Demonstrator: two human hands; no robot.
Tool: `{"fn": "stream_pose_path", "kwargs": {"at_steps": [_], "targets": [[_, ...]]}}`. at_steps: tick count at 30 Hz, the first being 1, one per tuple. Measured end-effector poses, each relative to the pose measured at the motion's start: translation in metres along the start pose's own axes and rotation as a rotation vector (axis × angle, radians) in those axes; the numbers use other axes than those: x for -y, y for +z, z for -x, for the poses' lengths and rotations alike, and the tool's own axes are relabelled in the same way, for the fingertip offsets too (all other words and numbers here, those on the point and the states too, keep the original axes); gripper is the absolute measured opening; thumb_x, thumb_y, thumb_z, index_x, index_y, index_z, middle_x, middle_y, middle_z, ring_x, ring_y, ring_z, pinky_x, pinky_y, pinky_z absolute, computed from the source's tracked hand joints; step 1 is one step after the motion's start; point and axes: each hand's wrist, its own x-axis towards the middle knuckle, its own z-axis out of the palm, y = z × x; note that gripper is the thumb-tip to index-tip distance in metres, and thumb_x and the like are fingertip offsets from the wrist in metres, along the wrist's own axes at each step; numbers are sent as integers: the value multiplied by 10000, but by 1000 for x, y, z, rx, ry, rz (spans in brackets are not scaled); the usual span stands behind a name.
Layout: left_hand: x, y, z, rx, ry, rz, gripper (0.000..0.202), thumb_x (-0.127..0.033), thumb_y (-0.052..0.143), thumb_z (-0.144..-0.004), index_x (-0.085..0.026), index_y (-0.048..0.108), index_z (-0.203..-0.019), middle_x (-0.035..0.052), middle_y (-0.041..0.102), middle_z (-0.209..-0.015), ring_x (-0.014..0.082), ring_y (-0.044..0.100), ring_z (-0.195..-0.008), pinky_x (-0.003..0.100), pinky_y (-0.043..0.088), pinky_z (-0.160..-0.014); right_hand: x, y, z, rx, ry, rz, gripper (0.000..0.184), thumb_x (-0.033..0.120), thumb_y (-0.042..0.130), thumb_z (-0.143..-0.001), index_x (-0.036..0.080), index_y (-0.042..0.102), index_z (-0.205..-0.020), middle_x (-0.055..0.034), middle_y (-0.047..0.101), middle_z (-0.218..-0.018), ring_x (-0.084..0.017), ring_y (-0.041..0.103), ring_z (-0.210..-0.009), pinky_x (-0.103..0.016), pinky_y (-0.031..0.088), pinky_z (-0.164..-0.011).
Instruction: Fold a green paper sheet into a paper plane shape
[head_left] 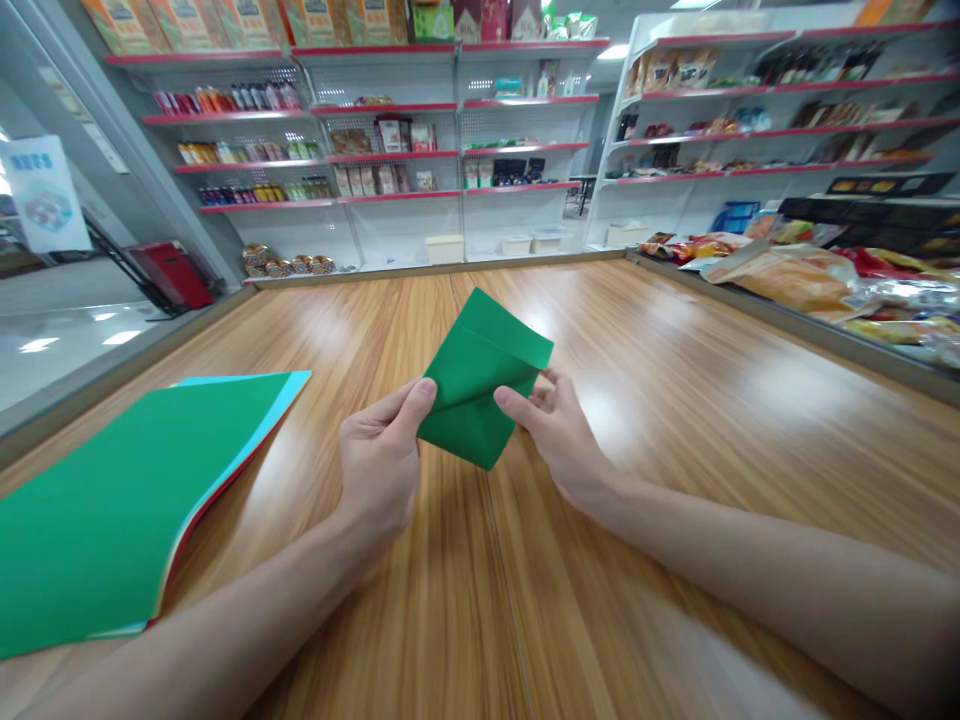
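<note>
A small piece of folded green paper [480, 360] is held tilted above the middle of the wooden table [450, 600]. My left hand [386, 450] pinches its left edge, thumb on the near face and the fingers mostly hidden behind. On the right edge my right hand [559, 430] grips it, its thumb pressing the front face and its fingers curled behind. A crease runs across the paper between the two thumbs, and a fold line crosses its upper part. To the left lies a stack of coloured paper sheets [142, 500], green on top, with blue and red edges showing beneath.
Packaged snacks [810, 280] are heaped beyond the table's right edge. Shelves with red edges [397, 155] hold bottles, boxes and bags behind the table. A raised brown rim [360, 275] borders the tabletop. A red case [169, 275] stands on the floor at left.
</note>
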Motion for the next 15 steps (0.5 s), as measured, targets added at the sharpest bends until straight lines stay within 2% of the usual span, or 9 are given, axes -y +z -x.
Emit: {"fn": "stream_pose_path", "kwargs": {"at_steps": [2, 5, 10, 15], "targets": [[-2, 4, 2, 38, -80, 74, 141, -286, 737, -758, -180, 768, -846, 66, 755, -916, 222, 679, -951, 372, 520, -914, 3, 4, 3, 219, 155, -309, 495, 486, 658, -795, 198, 554, -1184, -120, 627, -1209, -281, 588, -1116, -465, 486, -925], [-1, 8, 5, 75, -174, 134, 134, -277, 724, -772, -176, 766, -849, 67, 753, -924, 208, 676, -948, 338, 527, -890, 8, 8, 7, 317, 234, -532, 479, 395, 763, -720, 221, 613, -1141, -77, 662, -1187, -269, 600, -1121, -443, 474, -970], [5, 8, 9, 121, -203, 155, 120, -261, 709, -792, -167, 766, -840, 65, 753, -923, 176, 673, -934, 280, 528, -865, 8, 7, 7, 178, 307, -608, 451, 341, 778, -714, 228, 642, -1129, -59, 699, -1121, -270, 638, -1063, -468, 488, -957], [6, 8, 10, 78, -199, 119, 125, -277, 738, -757, -174, 768, -819, 59, 757, -883, 197, 685, -900, 316, 545, -839, 9, 6, 5, 115, 309, -624, 348, 302, 788, -706, 199, 685, -1022, -61, 718, -1066, -265, 662, -1004, -458, 514, -925]]}}
